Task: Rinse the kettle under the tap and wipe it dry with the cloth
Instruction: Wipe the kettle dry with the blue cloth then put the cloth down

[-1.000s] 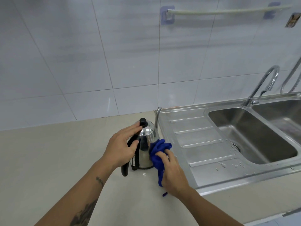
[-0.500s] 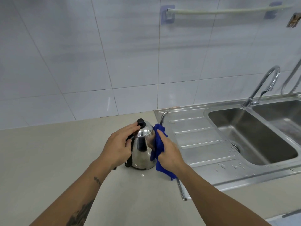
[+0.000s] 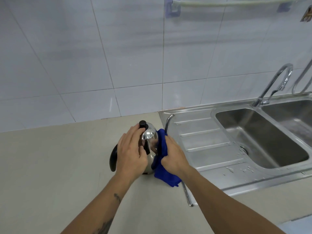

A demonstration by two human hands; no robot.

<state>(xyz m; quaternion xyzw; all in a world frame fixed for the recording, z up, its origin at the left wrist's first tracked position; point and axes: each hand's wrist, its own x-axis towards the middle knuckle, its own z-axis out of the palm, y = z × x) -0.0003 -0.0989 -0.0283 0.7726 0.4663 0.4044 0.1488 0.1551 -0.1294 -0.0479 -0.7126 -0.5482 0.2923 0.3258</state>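
Observation:
A shiny steel kettle with a black lid knob, black handle and thin curved spout stands upright on the beige counter, just left of the sink's drainboard. My left hand wraps over the kettle's top and left side, near the lid. My right hand presses a blue cloth against the kettle's right side; the cloth's lower end hangs down to the counter. The tap stands at the back of the sink, far to the right, with no water running.
A steel double sink with a ribbed drainboard lies to the right; water drops sit on its front rim. White tiled wall behind, with a rail high up. A hose loop is at the far right.
The kettle has turned so its handle points left. My right hand with the cloth moved from the kettle's front round to its right side and slid down it.

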